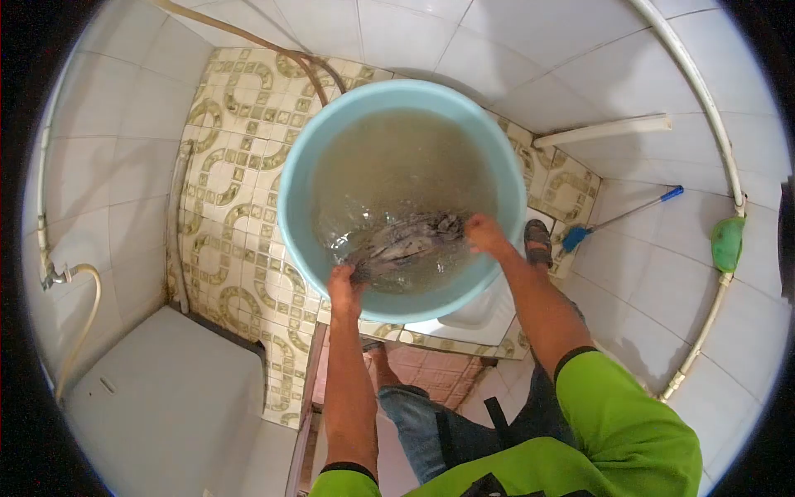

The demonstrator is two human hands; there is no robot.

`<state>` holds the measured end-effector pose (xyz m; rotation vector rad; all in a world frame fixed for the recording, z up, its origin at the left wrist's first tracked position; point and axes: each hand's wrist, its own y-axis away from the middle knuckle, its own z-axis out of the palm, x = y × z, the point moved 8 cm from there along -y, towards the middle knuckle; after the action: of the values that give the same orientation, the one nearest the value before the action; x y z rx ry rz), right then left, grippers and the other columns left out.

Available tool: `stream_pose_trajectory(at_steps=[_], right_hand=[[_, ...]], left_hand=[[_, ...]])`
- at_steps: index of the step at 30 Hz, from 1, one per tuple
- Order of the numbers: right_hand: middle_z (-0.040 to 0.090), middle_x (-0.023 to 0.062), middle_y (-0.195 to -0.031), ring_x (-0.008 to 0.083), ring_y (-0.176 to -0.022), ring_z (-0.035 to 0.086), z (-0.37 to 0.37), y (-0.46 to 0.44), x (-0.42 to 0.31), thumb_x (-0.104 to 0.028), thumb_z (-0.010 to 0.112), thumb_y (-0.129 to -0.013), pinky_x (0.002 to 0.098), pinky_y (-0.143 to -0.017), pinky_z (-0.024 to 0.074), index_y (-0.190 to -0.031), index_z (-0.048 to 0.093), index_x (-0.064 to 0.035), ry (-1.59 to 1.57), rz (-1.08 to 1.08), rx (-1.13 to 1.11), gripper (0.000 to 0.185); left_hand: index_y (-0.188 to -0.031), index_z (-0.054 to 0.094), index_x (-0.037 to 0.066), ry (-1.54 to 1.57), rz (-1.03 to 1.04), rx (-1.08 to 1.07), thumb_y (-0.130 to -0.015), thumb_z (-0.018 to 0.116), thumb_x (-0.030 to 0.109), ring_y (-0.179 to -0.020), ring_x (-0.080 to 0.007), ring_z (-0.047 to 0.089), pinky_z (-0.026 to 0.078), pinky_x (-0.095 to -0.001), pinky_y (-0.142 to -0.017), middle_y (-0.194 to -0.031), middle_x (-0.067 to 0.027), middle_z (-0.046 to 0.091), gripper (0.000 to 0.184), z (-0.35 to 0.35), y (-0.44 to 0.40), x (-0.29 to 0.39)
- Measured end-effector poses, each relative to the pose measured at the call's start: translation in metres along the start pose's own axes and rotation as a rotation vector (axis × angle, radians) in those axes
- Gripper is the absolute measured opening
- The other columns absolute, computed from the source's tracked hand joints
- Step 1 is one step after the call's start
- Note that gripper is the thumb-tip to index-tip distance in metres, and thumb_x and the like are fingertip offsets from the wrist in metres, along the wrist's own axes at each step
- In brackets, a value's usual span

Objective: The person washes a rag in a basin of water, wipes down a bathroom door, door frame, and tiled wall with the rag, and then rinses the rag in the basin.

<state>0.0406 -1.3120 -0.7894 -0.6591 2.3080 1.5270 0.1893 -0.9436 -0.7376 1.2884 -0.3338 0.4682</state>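
Observation:
A large light-blue basin point(296, 137) holds murky brownish water point(397, 157). Dark, wet cloth point(406, 246) stretches across the water near the basin's front side, partly under the surface. At its left end my left hand point(344, 290) grips the cloth beside the basin's front-left rim. The cloth's right end is pinched in my right hand point(486, 235), just inside the right rim. Between the two hands the fabric lies bunched and creased.
Patterned tiles point(240, 166) surround the basin. A brown hose point(273, 47) runs behind it. A blue-headed brush point(575, 238) lies right, near my sandalled foot point(537, 242). A grey lidded box point(166, 389) stands front left, below a wall tap point(56, 275).

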Motion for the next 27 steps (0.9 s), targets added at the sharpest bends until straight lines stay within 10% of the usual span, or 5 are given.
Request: stream_pose_trajectory(at_steps=[6,13,20,24,27], right_hand=[[0.065,0.0189,-0.117,0.0378,-0.106,0.061,0.044,-0.035,0.006,-0.028,0.062,-0.090,0.0481,-0.091,0.0483,-0.121,0.058,0.0018,0.025,0.006,0.500,0.044],[0.066,0.0083,-0.102,0.0198,-0.091,0.061,0.154,0.077,-0.142,-0.027,0.068,-0.090,0.0354,-0.080,0.0489,-0.117,0.063,-0.0031,-0.713,-0.117,-0.421,0.036],[0.066,0.0211,-0.083,0.0404,-0.075,0.065,0.108,0.170,-0.223,-0.037,0.067,-0.086,0.0474,-0.066,0.0504,-0.087,0.063,-0.0047,-0.133,-0.446,-0.031,0.032],[0.064,0.0251,-0.079,0.0441,-0.077,0.063,0.047,0.072,-0.182,-0.040,0.064,-0.086,0.0472,-0.068,0.0502,-0.089,0.065,-0.0016,-0.032,-0.167,0.395,0.039],[0.065,0.0271,-0.096,0.0440,-0.092,0.063,0.012,0.002,-0.118,-0.040,0.061,-0.088,0.0493,-0.080,0.0491,-0.107,0.063,0.0014,0.117,-0.225,0.310,0.046]], left_hand=[[-0.156,0.017,0.020,-0.176,-0.260,0.058,-0.081,0.064,0.064,-0.144,-0.0335,0.021,0.021,-0.0643,-0.107,-0.160,-0.0072,0.022,0.099,-0.013,-0.018,-0.075],[-0.150,0.032,0.016,0.083,-0.395,-0.109,-0.079,0.052,0.079,-0.133,-0.0353,0.040,0.033,-0.0624,-0.102,-0.148,-0.0134,0.040,0.098,0.038,-0.028,-0.088],[-0.113,0.060,0.010,0.675,-0.383,-0.736,-0.087,0.052,0.070,-0.085,-0.0242,0.065,0.056,-0.0441,-0.072,-0.094,-0.0137,0.066,0.066,0.082,-0.043,-0.068],[-0.118,0.060,0.008,-1.035,0.188,-0.041,-0.096,0.055,0.045,-0.097,-0.0277,0.065,0.054,-0.0448,-0.082,-0.114,-0.0131,0.065,0.043,0.127,-0.012,-0.026],[-0.122,0.061,0.004,0.135,-0.154,-0.077,-0.095,0.058,0.041,-0.105,-0.0239,0.062,0.049,-0.0410,-0.091,-0.120,-0.0103,0.063,0.045,0.125,-0.008,-0.043]])
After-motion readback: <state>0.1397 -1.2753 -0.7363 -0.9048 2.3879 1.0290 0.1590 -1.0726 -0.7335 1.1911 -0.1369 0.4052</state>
